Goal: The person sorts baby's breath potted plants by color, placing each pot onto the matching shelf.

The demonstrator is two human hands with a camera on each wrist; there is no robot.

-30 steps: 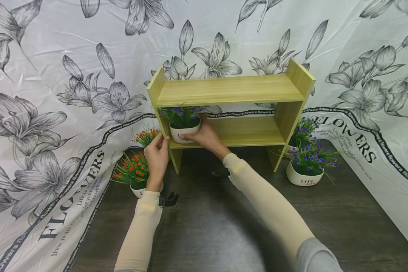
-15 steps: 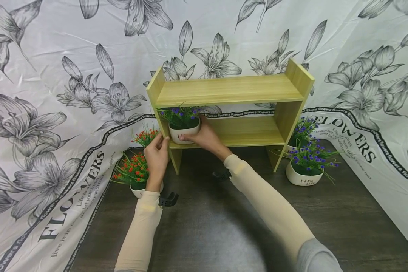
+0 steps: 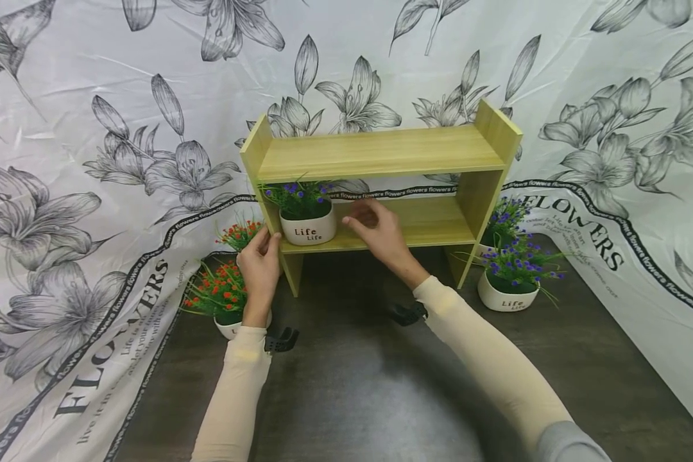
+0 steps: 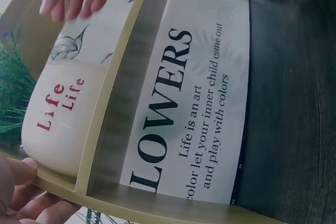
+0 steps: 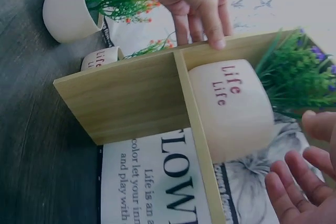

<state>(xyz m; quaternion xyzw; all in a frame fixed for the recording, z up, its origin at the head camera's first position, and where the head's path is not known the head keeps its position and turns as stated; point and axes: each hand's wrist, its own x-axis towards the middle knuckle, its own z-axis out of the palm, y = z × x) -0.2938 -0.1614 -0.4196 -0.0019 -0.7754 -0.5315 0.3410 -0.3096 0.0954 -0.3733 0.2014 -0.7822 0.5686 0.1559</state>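
Observation:
A white flower pot (image 3: 308, 229) with purple flowers, lettered "Life", stands upright at the left end of the middle board of a wooden shelf (image 3: 381, 153). My left hand (image 3: 258, 273) pinches the shelf's left side panel, thumb on the near side and fingers behind it, as the left wrist view shows with the thumb (image 4: 23, 170). Just right of the pot, my right hand (image 3: 385, 239) is apart from it, fingers loosely bent around nothing. In the right wrist view a gap separates the right fingers (image 5: 294, 179) from the pot.
Left of the shelf, two pots with orange-red flowers (image 3: 222, 289) stand on the dark table (image 3: 346, 385), partly behind the left arm. Two purple-flowered pots (image 3: 508, 296) stand at the right. A floral-printed cloth (image 3: 167, 38) hangs behind.
My right hand has let go of the white pot and moved right, away from it. The pot stays on the board. My left hand keeps its hold on the side panel; the head view shifts slightly.

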